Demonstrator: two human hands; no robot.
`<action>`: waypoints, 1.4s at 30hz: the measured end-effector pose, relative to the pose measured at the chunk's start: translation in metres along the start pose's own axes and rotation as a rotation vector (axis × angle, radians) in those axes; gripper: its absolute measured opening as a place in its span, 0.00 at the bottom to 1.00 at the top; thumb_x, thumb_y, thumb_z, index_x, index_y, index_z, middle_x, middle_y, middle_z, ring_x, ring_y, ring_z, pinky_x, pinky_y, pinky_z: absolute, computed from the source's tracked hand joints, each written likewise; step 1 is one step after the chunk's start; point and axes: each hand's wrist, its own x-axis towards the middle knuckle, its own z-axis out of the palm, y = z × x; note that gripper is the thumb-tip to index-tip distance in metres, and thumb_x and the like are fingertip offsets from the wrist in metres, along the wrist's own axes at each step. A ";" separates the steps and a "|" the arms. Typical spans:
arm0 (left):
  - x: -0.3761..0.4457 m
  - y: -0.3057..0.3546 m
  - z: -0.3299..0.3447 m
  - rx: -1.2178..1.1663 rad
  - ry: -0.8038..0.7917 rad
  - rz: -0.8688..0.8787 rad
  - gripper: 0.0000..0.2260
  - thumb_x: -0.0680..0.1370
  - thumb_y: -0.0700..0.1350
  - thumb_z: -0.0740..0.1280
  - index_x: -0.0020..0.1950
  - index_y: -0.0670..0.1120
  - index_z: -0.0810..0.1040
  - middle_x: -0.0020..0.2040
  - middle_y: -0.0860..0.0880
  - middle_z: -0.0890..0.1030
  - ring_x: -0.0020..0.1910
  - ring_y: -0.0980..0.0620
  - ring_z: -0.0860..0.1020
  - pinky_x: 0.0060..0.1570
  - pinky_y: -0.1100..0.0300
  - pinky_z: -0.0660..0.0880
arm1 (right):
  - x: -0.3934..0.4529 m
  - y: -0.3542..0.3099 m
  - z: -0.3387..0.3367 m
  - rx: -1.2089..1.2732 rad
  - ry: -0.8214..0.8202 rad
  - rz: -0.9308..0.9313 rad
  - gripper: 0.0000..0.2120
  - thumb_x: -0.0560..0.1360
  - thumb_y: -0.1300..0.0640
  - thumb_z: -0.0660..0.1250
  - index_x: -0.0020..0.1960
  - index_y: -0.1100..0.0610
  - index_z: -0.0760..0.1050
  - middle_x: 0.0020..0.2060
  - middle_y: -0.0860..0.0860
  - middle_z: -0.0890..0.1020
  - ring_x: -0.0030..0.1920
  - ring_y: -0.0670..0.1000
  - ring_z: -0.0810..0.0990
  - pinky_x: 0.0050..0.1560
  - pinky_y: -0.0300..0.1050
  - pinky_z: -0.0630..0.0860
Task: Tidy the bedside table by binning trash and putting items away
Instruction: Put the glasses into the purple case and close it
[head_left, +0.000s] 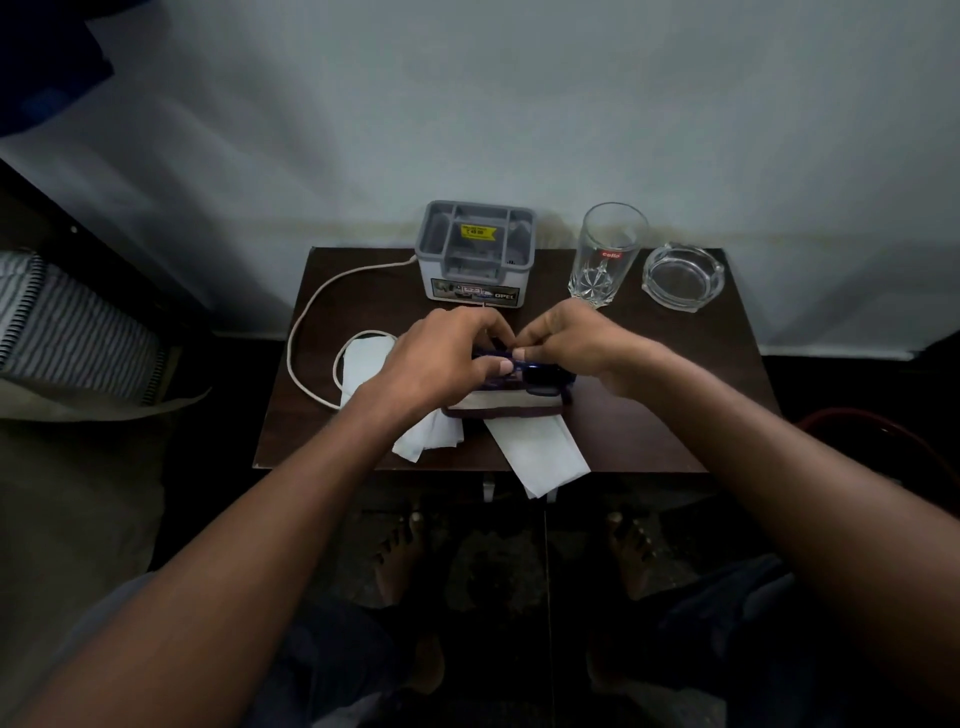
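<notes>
On the dark wooden bedside table (675, 415), both my hands meet over a pair of dark blue glasses (540, 375). My left hand (441, 353) grips the left side of the frame, thumb on its front. My right hand (576, 338) pinches the frame from the right. The glasses sit just above an open case (501, 408) with a pale lining and dark rim. White tissues lie on the table: one at the left (363, 364), one under my left wrist (428, 436), and one (537, 452) hanging over the front edge.
A grey plastic organizer (475, 254) stands at the back centre, with a white cable (311, 322) looping left of it. A tall empty glass (605, 254) and a glass ashtray (681, 277) sit at the back right. A striped bed cushion (72, 332) lies left.
</notes>
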 end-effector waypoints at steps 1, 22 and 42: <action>0.000 -0.002 0.000 -0.008 -0.009 -0.021 0.11 0.76 0.54 0.77 0.57 0.61 0.83 0.52 0.58 0.86 0.53 0.54 0.84 0.56 0.47 0.82 | 0.000 0.001 0.002 0.018 -0.012 0.022 0.05 0.80 0.61 0.74 0.48 0.57 0.89 0.39 0.55 0.87 0.39 0.49 0.83 0.45 0.44 0.81; -0.007 -0.001 0.010 0.089 0.031 -0.215 0.03 0.78 0.51 0.77 0.50 0.56 0.88 0.46 0.56 0.86 0.51 0.52 0.84 0.50 0.53 0.80 | -0.015 -0.005 0.010 -0.621 0.044 -0.066 0.07 0.71 0.57 0.81 0.43 0.48 0.85 0.39 0.45 0.84 0.47 0.53 0.85 0.50 0.49 0.83; 0.009 -0.005 0.012 0.262 0.161 0.068 0.22 0.83 0.44 0.68 0.77 0.47 0.70 0.73 0.45 0.75 0.72 0.44 0.73 0.70 0.45 0.73 | -0.027 0.001 0.033 -0.899 0.073 -0.209 0.35 0.63 0.43 0.84 0.62 0.56 0.73 0.57 0.52 0.76 0.59 0.56 0.75 0.50 0.50 0.74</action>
